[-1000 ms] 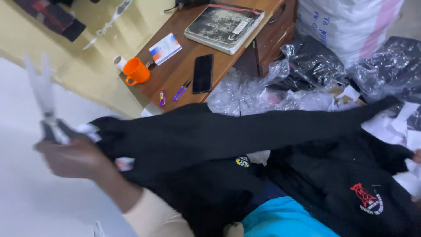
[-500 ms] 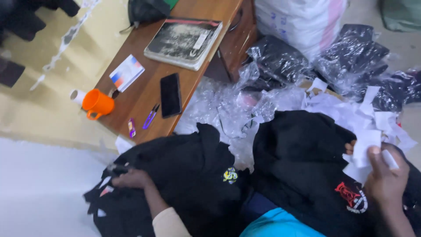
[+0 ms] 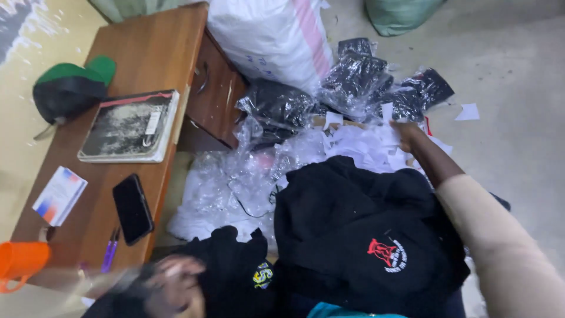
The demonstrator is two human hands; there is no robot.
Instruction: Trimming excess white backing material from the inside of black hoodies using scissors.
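Right hand rests on paper scraps, beyond black garment.

Black garment crumpled beside white paper scraps.

Worktop: brown wood, left of frame, drawer front with metal handle facing right | Floor: pale grey, dusty, upper right and right | Wall: cream-yellow, scuffed, upper left | Light: even, soft, no hard shadows
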